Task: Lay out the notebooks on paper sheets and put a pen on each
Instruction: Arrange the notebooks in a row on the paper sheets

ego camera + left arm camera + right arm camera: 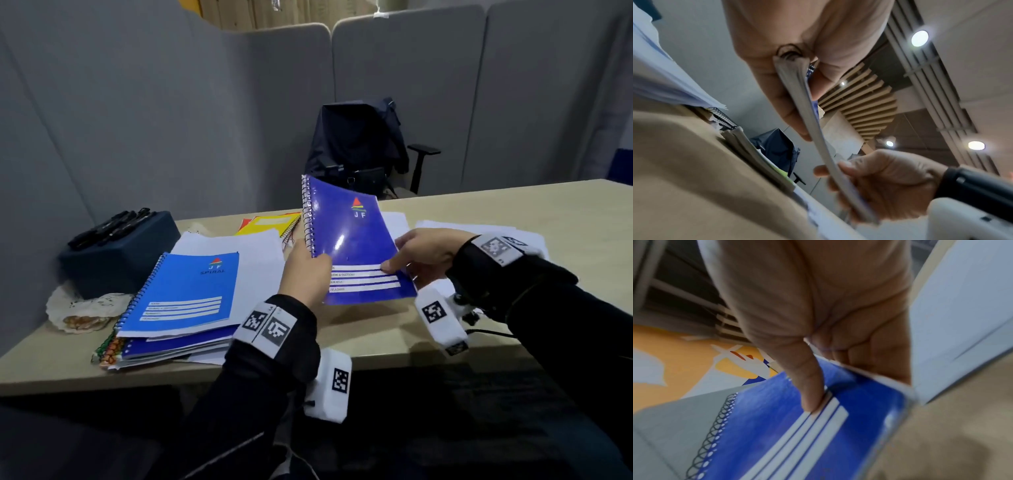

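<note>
A dark blue spiral notebook (349, 240) is held tilted above the table by both hands. My left hand (305, 274) grips its spiral-side lower corner, thumb on the cover; in the left wrist view the notebook's page edge (813, 126) runs between both hands. My right hand (424, 251) pinches the lower right edge, thumb (807, 386) pressed on the cover's white lines (818, 423). A lighter blue notebook (185, 294) tops a stack at the left. White paper sheets (253, 253) lie on the table. Black pens (113, 224) lie on a dark box.
A dark blue box (120, 253) stands at the back left on a doily. Yellow and orange notebooks (270, 224) lie behind the sheets. More sheets (479, 229) lie at the right. A chair with a dark jacket (359, 147) stands behind the beige table (376, 335). Grey partitions surround.
</note>
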The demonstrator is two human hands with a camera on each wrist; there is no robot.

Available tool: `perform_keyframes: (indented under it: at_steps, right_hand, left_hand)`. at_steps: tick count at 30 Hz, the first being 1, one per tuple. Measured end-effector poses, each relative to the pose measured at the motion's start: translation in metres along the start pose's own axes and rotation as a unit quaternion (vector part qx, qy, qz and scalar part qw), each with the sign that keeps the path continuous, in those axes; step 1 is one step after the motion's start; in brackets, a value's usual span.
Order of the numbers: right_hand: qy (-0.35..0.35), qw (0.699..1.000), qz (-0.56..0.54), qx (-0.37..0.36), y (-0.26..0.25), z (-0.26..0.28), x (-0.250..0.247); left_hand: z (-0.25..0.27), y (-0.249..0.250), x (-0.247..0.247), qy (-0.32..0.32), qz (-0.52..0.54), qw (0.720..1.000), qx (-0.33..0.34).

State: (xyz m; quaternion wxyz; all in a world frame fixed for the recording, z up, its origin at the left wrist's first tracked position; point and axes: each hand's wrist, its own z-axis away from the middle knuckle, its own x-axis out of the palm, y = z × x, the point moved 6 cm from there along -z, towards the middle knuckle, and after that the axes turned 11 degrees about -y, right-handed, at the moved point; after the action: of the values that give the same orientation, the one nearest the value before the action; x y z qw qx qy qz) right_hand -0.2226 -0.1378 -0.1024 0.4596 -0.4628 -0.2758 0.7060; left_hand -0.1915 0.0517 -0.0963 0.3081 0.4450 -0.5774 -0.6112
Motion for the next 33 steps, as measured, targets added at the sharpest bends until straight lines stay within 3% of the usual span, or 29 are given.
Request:
perform_keyframes:
  at_steps: [3, 6, 12, 15, 17, 19, 21, 25, 29, 33]
  right_hand:
    - [0.016, 1.0, -0.003, 0.016, 0.008, 0.002, -0.003]
    - [0.021, 0.998, 0.026, 0.045, 0.014, 0.0, 0.001]
    - [0.014, 0.998, 0.044, 0.036, 0.015, -0.006, 0.012]
    - [0.045, 0.989, 0.133, 0.043, 0.015, 0.004, -0.001]
    - [0.108, 0.965, 0.235, 0.053, 0.013, 0.013, -0.021]
    - [0.168, 0.917, 0.351, 0.084, 0.014, 0.022, -0.039]
    - [0.177, 0.879, 0.425, 0.125, 0.021, 0.025, -0.046]
    - [0.108, 0.877, 0.431, 0.182, 0.042, 0.019, -0.045]
    - [0.106, 0.86, 0.465, 0.181, 0.04, 0.015, -0.043]
    - [0.082, 0.846, 0.493, 0.186, 0.036, 0.015, -0.04]
  left_hand:
    - [-0.002, -0.011, 0.007, -0.013, -0.086, 0.996, -0.028]
    - [-0.003, -0.015, 0.008, -0.014, -0.23, 0.973, -0.025]
    - [0.011, -0.016, 0.026, -0.142, -0.484, 0.86, -0.081]
    - [0.016, -0.017, 0.035, -0.175, -0.501, 0.844, -0.078]
    - [0.016, -0.017, 0.036, -0.168, -0.507, 0.842, -0.072]
    - [0.014, -0.016, 0.037, -0.165, -0.53, 0.829, -0.066]
    - [0.013, -0.017, 0.038, -0.171, -0.546, 0.817, -0.07]
    - [0.008, -0.013, 0.04, -0.147, -0.529, 0.834, -0.044]
    - [0.012, 0.01, 0.031, -0.067, -0.522, 0.85, 0.01]
    - [0.012, 0.018, 0.02, -0.035, -0.478, 0.878, 0.026]
